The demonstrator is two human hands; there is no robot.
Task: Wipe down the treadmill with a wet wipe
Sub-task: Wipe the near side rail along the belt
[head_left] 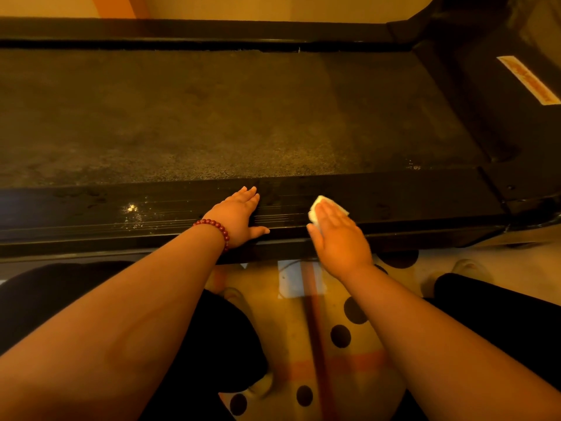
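**gymrat_88:** ok so where's the wet wipe (330,206) at right now?

**dustbuster:** It's folded into a small white pad on the near side rail (409,208) of the treadmill (273,123), a bit right of the middle. The right hand (340,238) is flat on top of it. The fingers are straight and together, pressing down rather than curled round it, and the wipe's far edge and left corner poke out past them.

**gymrat_88:** and the other hand?

**dustbuster:** The left hand (239,217) is on the same rail, just left of the wipe but not touching it. It's palm down with the fingers stretched toward the belt (151,110) and the thumb stuck out along the rail's front edge. It's holding nothing. There's a dark red bead bracelet (216,228) on that wrist.

**gymrat_88:** what does the rail look like?

**dustbuster:** It's black and ribbed, with shiny wet-looking specks (132,208) off to the left of the left hand. The belt behind it is dull and grainy. At the far right, a yellow label (529,80) sits on the black cover, but it's too blurry to read.

**gymrat_88:** and the floor?

**dustbuster:** There's a pale mat with big black dots (341,335) under the arms, with dark-trousered legs (501,314) on either side.
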